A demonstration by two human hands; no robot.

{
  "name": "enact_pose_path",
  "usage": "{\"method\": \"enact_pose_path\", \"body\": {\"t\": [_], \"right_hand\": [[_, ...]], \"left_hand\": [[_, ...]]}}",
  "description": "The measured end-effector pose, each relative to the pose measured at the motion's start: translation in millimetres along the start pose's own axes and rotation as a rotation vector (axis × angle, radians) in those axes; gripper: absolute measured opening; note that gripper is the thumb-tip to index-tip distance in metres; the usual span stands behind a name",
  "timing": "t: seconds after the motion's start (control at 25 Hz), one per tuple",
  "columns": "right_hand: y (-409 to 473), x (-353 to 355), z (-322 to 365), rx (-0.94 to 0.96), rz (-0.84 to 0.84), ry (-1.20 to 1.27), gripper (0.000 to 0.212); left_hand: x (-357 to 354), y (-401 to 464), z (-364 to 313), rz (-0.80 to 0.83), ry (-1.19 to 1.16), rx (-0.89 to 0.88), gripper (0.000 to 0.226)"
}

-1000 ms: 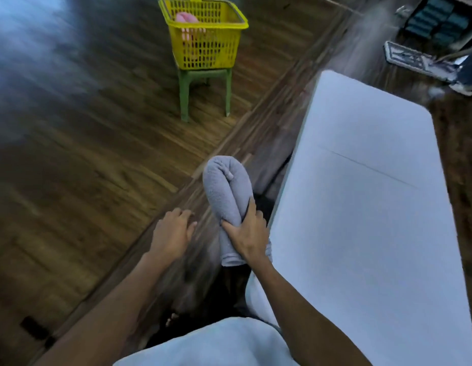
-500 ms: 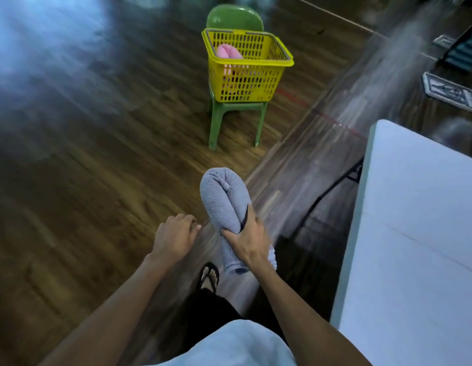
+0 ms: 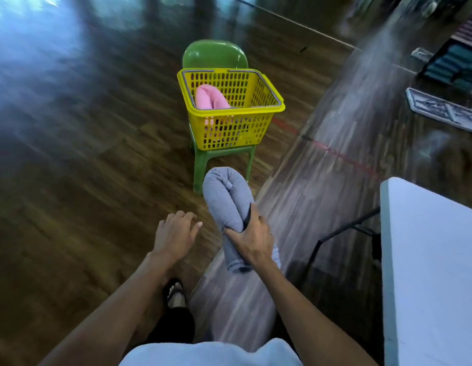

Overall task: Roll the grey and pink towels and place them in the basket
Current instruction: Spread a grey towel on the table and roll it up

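gripping grey towel [image 3: 227,196] in right hand [image 3: 252,240], basket [image 3: 230,128] ahead

Bare floor [image 3: 97,180] leads to open-topped basket [image 3: 230,110].

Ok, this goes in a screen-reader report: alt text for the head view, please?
The right hand grips a rolled grey towel, the left hand empty beside it. Ahead, a yellow basket on a green chair holds a pink towel.
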State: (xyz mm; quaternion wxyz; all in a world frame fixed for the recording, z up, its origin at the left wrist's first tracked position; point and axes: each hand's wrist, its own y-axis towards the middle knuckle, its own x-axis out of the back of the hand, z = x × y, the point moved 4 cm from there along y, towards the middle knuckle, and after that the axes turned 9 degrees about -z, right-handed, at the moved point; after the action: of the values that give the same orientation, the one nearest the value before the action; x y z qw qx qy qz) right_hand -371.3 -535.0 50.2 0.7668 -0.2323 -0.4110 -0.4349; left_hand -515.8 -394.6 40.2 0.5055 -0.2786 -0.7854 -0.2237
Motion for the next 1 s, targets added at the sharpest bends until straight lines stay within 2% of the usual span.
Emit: {"method": "enact_pose_path", "body": {"t": [0.36,0.6,0.72,0.88,1.0], "right_hand": [[256.1,-33.0,73.8,-0.146,-0.096,-0.005,0.103],[407.8,-55.1,101.0,-0.176,-0.105,-0.034,0.101],[500.1,-70.1,104.9,-0.154,-0.061,-0.029,0.102],[618.0,-88.0,104.4,-0.128,0.022,-0.120,0.104],[697.8,-104.8,98.3,-0.157,0.108,-0.186,0.105]], "left_hand": [[-10.2,307.2,-2.1,-0.046,0.019,-0.175,0.030],[-22.9,467.7,-12.2,-0.096,-0.044,-0.203,0.023],[-48.0,552.0,-15.3,-0.099,-0.048,-0.189,0.024],[-91.5,649.6,-22.0,-0.020,-0.005,-0.088,0.028],[-127.5,710.8,-29.8,0.035,-0.006,-0.121,0.029]]}}
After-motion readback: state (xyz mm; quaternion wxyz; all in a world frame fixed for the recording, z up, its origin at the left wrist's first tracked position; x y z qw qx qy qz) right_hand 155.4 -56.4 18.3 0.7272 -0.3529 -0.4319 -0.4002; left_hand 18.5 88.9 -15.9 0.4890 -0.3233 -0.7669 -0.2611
